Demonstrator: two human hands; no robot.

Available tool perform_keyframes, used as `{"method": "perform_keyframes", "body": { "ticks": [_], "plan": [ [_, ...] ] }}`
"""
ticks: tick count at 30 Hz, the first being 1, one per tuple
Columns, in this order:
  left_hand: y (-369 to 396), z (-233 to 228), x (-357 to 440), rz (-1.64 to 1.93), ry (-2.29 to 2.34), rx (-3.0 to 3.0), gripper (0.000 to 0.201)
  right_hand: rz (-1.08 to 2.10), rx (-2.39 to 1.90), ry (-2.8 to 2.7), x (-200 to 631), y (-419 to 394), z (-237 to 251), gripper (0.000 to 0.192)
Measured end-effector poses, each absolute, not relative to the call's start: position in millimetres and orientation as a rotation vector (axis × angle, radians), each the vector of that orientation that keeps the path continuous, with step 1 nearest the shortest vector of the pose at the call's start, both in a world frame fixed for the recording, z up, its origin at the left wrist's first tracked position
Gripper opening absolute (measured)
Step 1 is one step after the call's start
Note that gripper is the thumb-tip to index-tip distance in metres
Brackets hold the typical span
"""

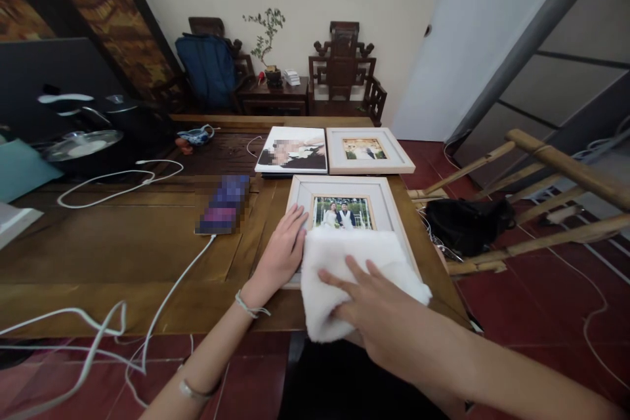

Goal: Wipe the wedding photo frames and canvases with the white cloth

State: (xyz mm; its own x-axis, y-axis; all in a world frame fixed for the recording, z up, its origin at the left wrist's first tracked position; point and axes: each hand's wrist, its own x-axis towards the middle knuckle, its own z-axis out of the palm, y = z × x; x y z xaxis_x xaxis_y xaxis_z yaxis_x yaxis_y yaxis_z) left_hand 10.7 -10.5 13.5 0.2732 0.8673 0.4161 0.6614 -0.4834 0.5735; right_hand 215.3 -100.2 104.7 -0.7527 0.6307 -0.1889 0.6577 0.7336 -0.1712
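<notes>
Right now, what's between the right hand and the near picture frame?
Head view: a white fluffy cloth lies under the right hand, covering the near picture frame's lower part.

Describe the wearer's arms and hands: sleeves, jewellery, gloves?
Both arms are bare, with no sleeves in view and no gloves. The left hand has a thin pale string bracelet at the wrist and a slim silvery bangle further up the forearm. The right hand wears nothing visible; no rings show on either.

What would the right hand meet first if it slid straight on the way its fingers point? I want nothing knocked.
Probably the left hand, resting flat on the near picture frame; the right hand points up-left across the white cloth.
</notes>
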Motion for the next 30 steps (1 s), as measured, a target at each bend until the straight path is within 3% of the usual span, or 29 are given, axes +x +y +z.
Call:
{"method": "perform_keyframes", "body": {
  "ticks": [8,11,19,23,26,30],
  "plan": [
    [-9,14,10,1.067,1.365,2.251,0.044,0.131,1.376,2.834,196,21,69,0.054],
    [-9,15,8,1.102,1.384,2.244,0.045,0.130,1.351,2.816,192,36,68,0.054],
    [-10,8,8,1.173,1.498,2.113,0.049,-0.393,0.921,2.869,221,-66,96,0.056],
    [-8,1,5,1.214,1.523,1.996,0.054,-0.550,1.025,2.839,255,-106,124,0.053],
    [-4,-2,1,1.242,1.440,1.734,0.062,-0.496,1.158,2.872,281,-114,134,0.049],
    [-1,4,-2,1.254,1.300,1.294,0.074,-0.176,1.464,2.963,321,-104,116,0.043]
  ]
}}
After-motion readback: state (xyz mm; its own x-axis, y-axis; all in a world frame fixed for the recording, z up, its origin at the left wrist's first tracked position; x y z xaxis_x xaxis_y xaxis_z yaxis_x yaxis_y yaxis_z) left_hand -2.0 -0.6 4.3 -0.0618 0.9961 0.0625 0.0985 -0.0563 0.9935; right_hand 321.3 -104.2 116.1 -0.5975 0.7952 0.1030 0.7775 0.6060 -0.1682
